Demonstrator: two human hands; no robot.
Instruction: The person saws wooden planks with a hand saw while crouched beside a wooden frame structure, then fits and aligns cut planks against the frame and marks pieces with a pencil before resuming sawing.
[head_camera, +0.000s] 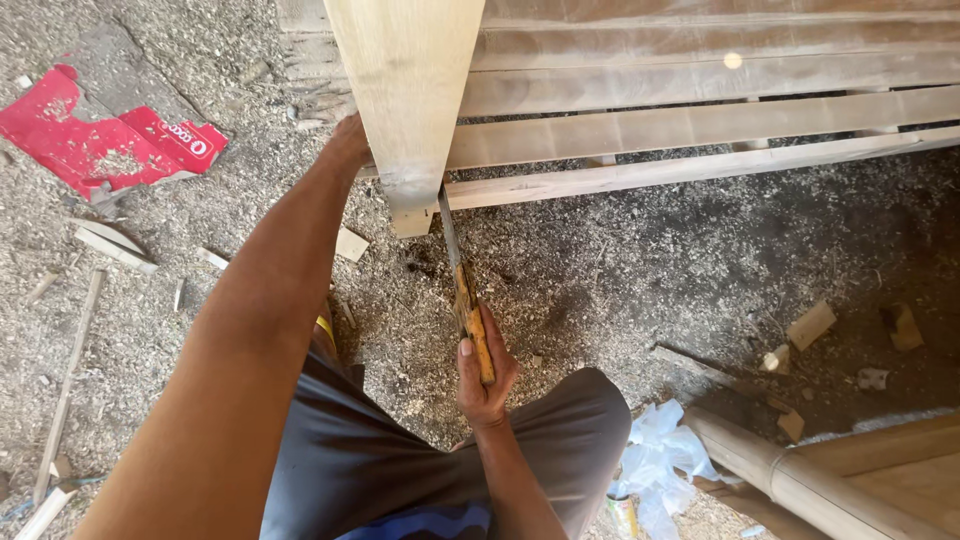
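My left hand (350, 140) presses against the left side of a pale upright wooden plank (405, 90), its fingers hidden behind the wood. My right hand (485, 375) grips the yellowish wooden handle of a hand saw (462, 290). The saw's thin dark blade runs up and meets the plank's lower right edge near its bottom end. My knees in dark shorts fill the lower middle of the view.
Long wooden beams (700, 125) lie stacked behind the plank. Sawdust and wood offcuts (810, 325) cover the ground. A torn red carton (95, 145) lies upper left. A crumpled white plastic bag (655, 455) and thick bamboo poles (800, 480) sit lower right.
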